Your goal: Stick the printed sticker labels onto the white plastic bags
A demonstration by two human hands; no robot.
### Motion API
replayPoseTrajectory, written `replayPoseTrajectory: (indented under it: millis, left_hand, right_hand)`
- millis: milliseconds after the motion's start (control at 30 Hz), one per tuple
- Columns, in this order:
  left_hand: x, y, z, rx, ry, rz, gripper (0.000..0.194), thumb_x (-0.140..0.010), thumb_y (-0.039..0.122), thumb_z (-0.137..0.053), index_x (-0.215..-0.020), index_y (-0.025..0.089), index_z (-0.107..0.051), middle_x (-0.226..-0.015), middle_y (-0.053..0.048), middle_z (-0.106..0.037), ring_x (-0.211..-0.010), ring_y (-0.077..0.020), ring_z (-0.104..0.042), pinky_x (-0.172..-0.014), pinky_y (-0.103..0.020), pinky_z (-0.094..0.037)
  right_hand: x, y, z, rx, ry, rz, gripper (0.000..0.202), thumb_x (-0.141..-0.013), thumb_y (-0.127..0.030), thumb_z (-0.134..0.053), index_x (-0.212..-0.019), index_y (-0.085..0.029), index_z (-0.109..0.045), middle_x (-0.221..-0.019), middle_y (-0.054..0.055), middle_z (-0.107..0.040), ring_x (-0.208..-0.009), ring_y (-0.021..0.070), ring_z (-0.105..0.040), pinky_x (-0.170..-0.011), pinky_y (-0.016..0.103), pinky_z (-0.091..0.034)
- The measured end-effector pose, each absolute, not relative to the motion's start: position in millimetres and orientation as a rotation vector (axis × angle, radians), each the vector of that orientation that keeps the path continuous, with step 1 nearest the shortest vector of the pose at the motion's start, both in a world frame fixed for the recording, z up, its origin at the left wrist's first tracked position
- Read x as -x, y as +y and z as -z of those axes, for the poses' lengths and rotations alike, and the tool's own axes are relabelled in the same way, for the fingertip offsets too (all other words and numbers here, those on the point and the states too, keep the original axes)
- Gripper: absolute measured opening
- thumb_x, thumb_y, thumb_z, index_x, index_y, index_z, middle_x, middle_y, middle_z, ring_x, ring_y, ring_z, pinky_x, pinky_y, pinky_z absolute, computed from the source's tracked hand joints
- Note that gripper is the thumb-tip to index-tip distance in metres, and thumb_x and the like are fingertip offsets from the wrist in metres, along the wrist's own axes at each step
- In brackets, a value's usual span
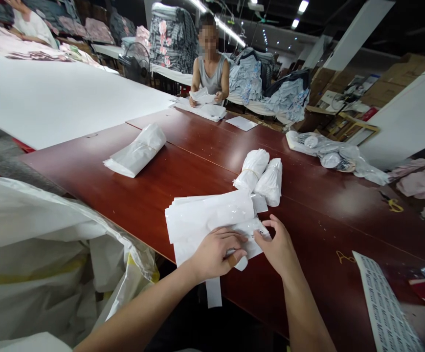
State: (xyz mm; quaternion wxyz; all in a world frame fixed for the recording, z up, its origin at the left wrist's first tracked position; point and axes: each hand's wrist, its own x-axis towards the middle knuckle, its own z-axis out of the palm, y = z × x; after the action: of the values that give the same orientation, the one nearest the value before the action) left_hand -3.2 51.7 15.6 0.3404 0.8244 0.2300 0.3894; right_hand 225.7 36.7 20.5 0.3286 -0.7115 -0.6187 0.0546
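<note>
Two hands: left hand (220, 248) is laid on the white sheets (201, 220), whether closed cannot be told; right hand (279, 247) is held at their corner, thumb and fingers parted.
White sheets: spread at the table's (329, 215) near edge; could be skewed by uneven pressure.
Hanging strip (214, 292): could be pulled down if brushed.
Tied bundles (252, 167): could be nudged by pushed sheets.

Soft glare on red tabletop (344, 203)

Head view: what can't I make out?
In the head view:
What's under the left hand: hidden by the hand.
Print on the white stack beside the right hand: too small.
Rest of the printed sheet: cut off by the bottom edge.
Rest of the white sheeting: cut off at left.
</note>
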Motion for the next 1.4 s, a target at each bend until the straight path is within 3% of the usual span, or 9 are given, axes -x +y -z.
replayPoseTrajectory:
  millis: [200, 367, 500, 600, 800, 900, 1100, 1267, 1400]
  left_hand:
    - [4.2, 52.7, -12.0, -2.184, 0.585, -1.041, 0.015, -0.097, 0.03, -0.059, -0.086, 0.021, -0.064, -0.112, -0.005, -0.077, -0.114, -0.0234, -0.068, -0.106, -0.04, -0.046]
    - [1.7, 45.9, -2.7, -2.414, 0.421, -1.028, 0.018, -0.099, 0.033, -0.057, -0.095, 0.019, -0.068, -0.125, -0.01, -0.073, -0.127, -0.0247, -0.062, -0.114, -0.039, -0.043]
    - [-10.1, 36.0, 12.6, -2.589, 0.415, -0.972, 0.025, -0.098, 0.036, -0.059, -0.091, 0.015, -0.071, -0.134, -0.016, -0.067, -0.131, -0.0304, -0.058, -0.117, -0.043, -0.04]
    - [-18.6, 30.9, 21.2, -2.56, 0.541, -0.821, 0.025, -0.094, 0.037, -0.064, -0.088, 0.015, -0.073, -0.105, -0.014, -0.076, -0.102, -0.0307, -0.07, -0.098, -0.043, -0.053]
    - [-4.7, 29.2, -4.1, -2.279, 0.397, -0.93, 0.015, -0.092, 0.032, -0.063, -0.096, 0.022, -0.074, -0.101, -0.007, -0.077, -0.099, -0.0268, -0.071, -0.092, -0.037, -0.054]
    - [12.2, 38.6, -26.1, -2.063, 0.488, -1.049, 0.027, -0.099, 0.04, -0.055, -0.09, 0.021, -0.071, -0.095, -0.007, -0.076, -0.09, -0.0212, -0.069, -0.084, -0.031, -0.053]
    - [20.2, 59.5, -22.8, -1.735, 0.899, -1.07, 0.047, -0.1, 0.055, -0.049, -0.074, 0.018, -0.06, -0.066, 0.002, -0.058, -0.061, -0.0124, -0.049, -0.058, -0.024, -0.037]
    - [14.9, 56.0, -10.6, -1.744, 0.962, -1.036, 0.054, -0.101, 0.06, -0.045, -0.068, 0.018, -0.054, -0.061, 0.004, -0.049, -0.058, -0.0116, -0.045, -0.056, -0.024, -0.032]
    - [15.7, 56.0, -10.5, -1.726, 1.009, -1.024, 0.049, -0.103, 0.056, -0.043, -0.074, 0.019, -0.057, -0.063, 0.003, -0.055, -0.059, -0.0127, -0.05, -0.057, -0.025, -0.036]
  right_hand:
    - [-225.2, 45.5, -47.2, 1.942, -1.989, 0.041, 0.018, -0.084, -0.02, -0.059, -0.096, -0.027, -0.071, -0.112, 0.003, -0.073, -0.095, 0.0255, -0.067, -0.071, 0.037, -0.051]
    - [-224.3, 61.8, -80.9, 1.702, -2.562, 0.19, 0.023, -0.085, -0.01, -0.058, -0.094, -0.024, -0.074, -0.102, 0.005, -0.073, -0.098, 0.0254, -0.064, -0.081, 0.038, -0.048]
    - [-181.1, 77.7, -89.3, 1.343, -2.879, 0.243, 0.016, -0.088, -0.018, -0.064, -0.098, -0.022, -0.075, -0.097, 0.009, -0.07, -0.097, 0.0269, -0.062, -0.086, 0.04, -0.045]
    - [-119.9, 85.0, -77.0, 1.067, -2.945, 0.11, 0.026, -0.087, -0.033, -0.072, -0.111, -0.023, -0.073, -0.106, 0.008, -0.07, -0.101, 0.0273, -0.062, -0.089, 0.04, -0.045]
    - [-66.7, 98.8, -75.5, 1.14, -2.521, -0.279, 0.021, -0.091, -0.043, -0.068, -0.095, -0.025, -0.075, -0.095, 0.004, -0.074, -0.086, 0.0212, -0.066, -0.082, 0.035, -0.05]
    - [-112.5, 89.1, -95.5, 1.367, -2.021, -0.408, 0.027, -0.098, -0.044, -0.056, -0.097, -0.024, -0.073, -0.096, 0.003, -0.075, -0.084, 0.0188, -0.067, -0.075, 0.031, -0.052]
    - [-177.7, 34.3, -89.4, 1.627, -1.99, -0.828, 0.034, -0.084, -0.05, -0.074, -0.111, -0.028, -0.074, -0.092, 0.0, -0.075, -0.076, 0.0188, -0.068, -0.068, 0.032, -0.056]
    - [-161.9, 18.2, -63.6, 1.587, -1.907, -0.699, 0.024, -0.093, -0.043, -0.065, -0.113, -0.031, -0.073, -0.103, 0.002, -0.076, -0.095, 0.0228, -0.071, -0.082, 0.038, -0.059]
    - [-153.6, 2.1, -59.9, 1.429, -1.916, -0.261, 0.014, -0.095, -0.035, -0.062, -0.094, -0.03, -0.076, -0.114, 0.004, -0.075, -0.111, 0.0283, -0.067, -0.101, 0.051, -0.051]
